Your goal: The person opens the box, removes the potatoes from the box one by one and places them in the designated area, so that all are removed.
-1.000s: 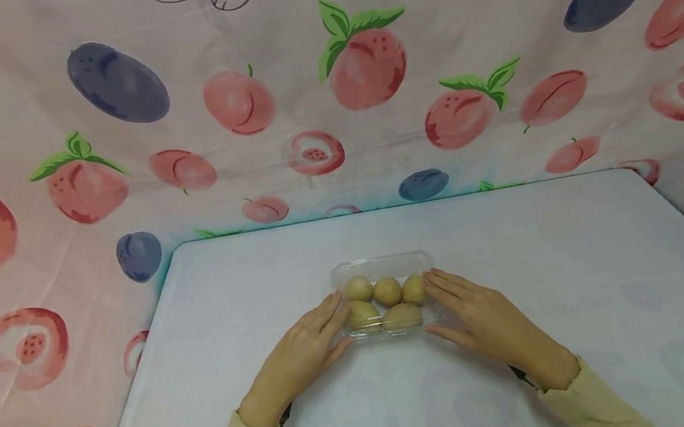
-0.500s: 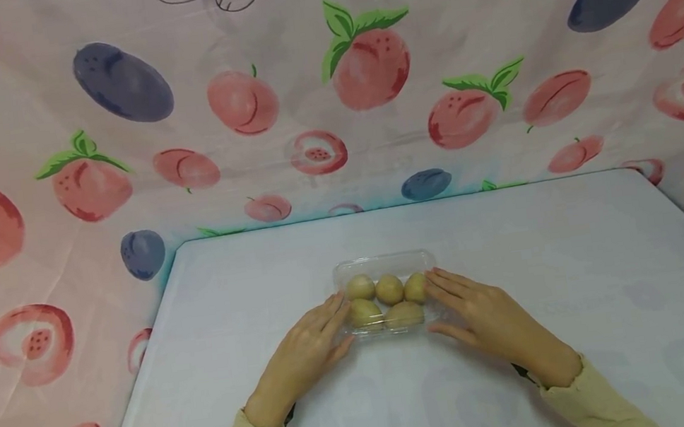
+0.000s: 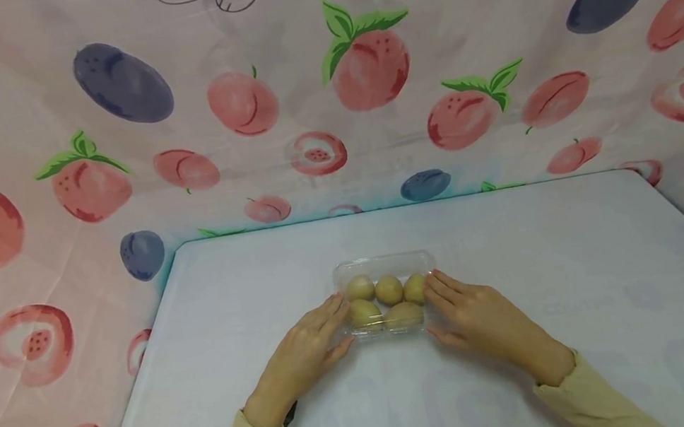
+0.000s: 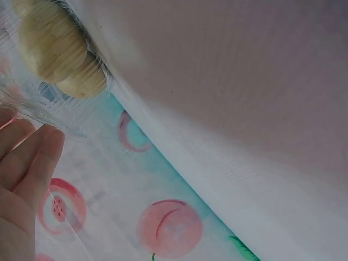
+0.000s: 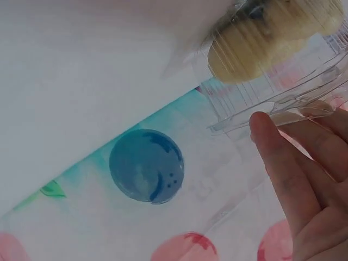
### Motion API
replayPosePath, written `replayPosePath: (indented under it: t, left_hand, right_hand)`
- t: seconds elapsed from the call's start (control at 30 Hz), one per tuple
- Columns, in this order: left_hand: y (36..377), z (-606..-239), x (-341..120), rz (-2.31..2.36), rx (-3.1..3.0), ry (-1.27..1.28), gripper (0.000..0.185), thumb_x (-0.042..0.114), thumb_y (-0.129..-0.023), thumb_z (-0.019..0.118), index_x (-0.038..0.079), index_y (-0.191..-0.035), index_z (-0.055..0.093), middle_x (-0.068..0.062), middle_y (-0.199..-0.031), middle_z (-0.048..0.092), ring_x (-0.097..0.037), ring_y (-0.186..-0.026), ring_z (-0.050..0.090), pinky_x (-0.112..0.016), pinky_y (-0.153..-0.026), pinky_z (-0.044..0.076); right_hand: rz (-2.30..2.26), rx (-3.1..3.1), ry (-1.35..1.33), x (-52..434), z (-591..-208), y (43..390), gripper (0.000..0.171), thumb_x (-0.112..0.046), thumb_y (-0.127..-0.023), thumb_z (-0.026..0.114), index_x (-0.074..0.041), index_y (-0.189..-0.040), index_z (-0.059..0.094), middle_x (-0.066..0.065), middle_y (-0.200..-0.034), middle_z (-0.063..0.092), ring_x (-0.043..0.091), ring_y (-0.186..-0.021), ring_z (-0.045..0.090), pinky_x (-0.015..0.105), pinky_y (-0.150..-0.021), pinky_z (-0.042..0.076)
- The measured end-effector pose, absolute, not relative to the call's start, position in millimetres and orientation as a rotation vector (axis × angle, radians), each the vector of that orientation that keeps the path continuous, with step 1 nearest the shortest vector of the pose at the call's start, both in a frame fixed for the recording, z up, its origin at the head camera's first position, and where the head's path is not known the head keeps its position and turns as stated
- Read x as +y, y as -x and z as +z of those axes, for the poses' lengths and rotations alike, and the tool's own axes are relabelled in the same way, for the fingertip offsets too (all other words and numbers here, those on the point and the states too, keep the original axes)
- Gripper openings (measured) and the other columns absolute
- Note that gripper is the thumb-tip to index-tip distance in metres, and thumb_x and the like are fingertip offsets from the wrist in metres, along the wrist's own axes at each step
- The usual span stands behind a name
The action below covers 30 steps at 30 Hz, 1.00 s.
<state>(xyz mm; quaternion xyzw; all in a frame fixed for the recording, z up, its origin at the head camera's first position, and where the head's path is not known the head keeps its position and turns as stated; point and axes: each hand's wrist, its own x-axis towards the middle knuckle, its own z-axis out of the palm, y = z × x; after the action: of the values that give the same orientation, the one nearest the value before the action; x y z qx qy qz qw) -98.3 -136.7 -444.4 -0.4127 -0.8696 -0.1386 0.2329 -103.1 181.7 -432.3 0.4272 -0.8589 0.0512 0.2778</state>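
Two bare hands flank one clear plastic box: the left hand (image 3: 303,346) lies along its left end and the right hand (image 3: 482,314) along its right end. The fingers of both are extended rather than curled, fingertips against the box ends, each thumb spread toward a near corner; neither hand wraps around anything, the two simply framing the box between them. In the right wrist view, the fingertips meet the rim of the clear plastic box (image 5: 239,118); in the left wrist view they reach its rim likewise. Inside sit five round, yellow-green, potato-like pieces (image 3: 389,290), three in the far row and two in the near row, close together. Whether a lid covers them cannot be told. The box rests flat on one white table (image 3: 511,235), around the middle of its width. Two pale yellow sleeves (image 3: 595,399) end at the wrists, and a dark object (image 3: 290,415) shows beneath the left wrist. Behind the table hangs a pink cloth (image 3: 289,42) printed with fruit, including five large dark-blue ones, one cut off at the right edge.
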Motion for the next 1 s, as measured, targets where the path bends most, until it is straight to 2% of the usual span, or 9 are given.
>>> replayPosePath:
  t: [0.37,0.7,0.9,1.0]
  left_hand:
    - [99,-446,-138,-0.388,-2.403,1.137,0.052,0.019,-0.084,0.08,-0.004,-0.127,0.063,-0.02,-0.133,0.061,-0.029,-0.122,0.062,-0.038,-0.098,0.054]
    - [99,-446,-138,-0.43,-2.423,1.124,0.05,0.019,-0.084,0.08,-0.004,-0.126,0.064,-0.019,-0.133,0.062,-0.028,-0.123,0.061,-0.037,-0.099,0.054]
    - [98,-446,-138,-0.424,-2.424,1.12,0.052,0.019,-0.083,0.081,-0.004,-0.127,0.064,-0.02,-0.134,0.061,-0.028,-0.123,0.061,-0.037,-0.099,0.054]
    - [98,-446,-138,-0.349,-2.415,1.122,0.052,0.019,-0.084,0.081,-0.004,-0.127,0.063,-0.02,-0.133,0.062,-0.028,-0.122,0.062,-0.037,-0.098,0.055]
  right_hand:
    - [-0.002,-2.24,-1.198,181,-433,108,0.068,-0.041,-0.105,0.022,0.009,-0.109,0.067,0.023,-0.111,0.071,0.034,-0.102,0.071,0.038,-0.061,0.061]
    - [0.047,-2.233,-1.245,186,-435,110,0.063,-0.039,-0.105,0.028,0.009,-0.111,0.069,0.022,-0.113,0.071,0.034,-0.103,0.071,0.038,-0.063,0.062]
    - [0.089,-2.255,-1.256,191,-433,108,0.065,-0.043,-0.109,0.025,0.004,-0.116,0.07,0.019,-0.12,0.07,0.03,-0.11,0.069,0.037,-0.066,0.062]
    - [0.058,-2.21,-1.257,192,-434,109,0.065,-0.042,-0.11,0.025,0.003,-0.116,0.071,0.018,-0.12,0.07,0.029,-0.11,0.069,0.035,-0.063,0.061]
